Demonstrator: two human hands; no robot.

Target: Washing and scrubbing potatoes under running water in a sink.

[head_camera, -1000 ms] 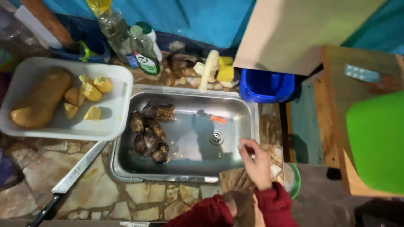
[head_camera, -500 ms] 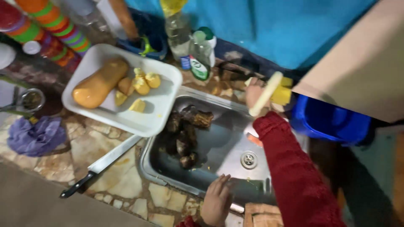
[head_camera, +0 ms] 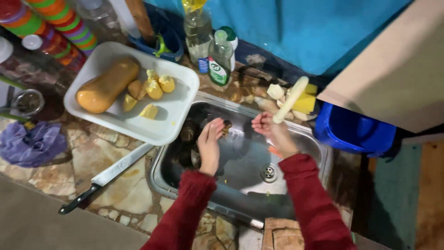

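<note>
head view:
left hand (head_camera: 209, 144): over the steel sink (head_camera: 296, 183), fingers closed on a small dark brown piece (head_camera: 226, 125)
right hand (head_camera: 272, 130): fingers gripping a pale cream brush handle (head_camera: 290, 99)
worktop: white tray (head_camera: 173, 118) with an orange butternut squash (head_camera: 106, 85); black-handled knife (head_camera: 104, 178)

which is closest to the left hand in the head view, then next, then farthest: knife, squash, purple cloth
From the left hand:
1. Knife, on the counter just left of the sink.
2. Squash, in the white tray up left.
3. Purple cloth, far left edge.
</note>
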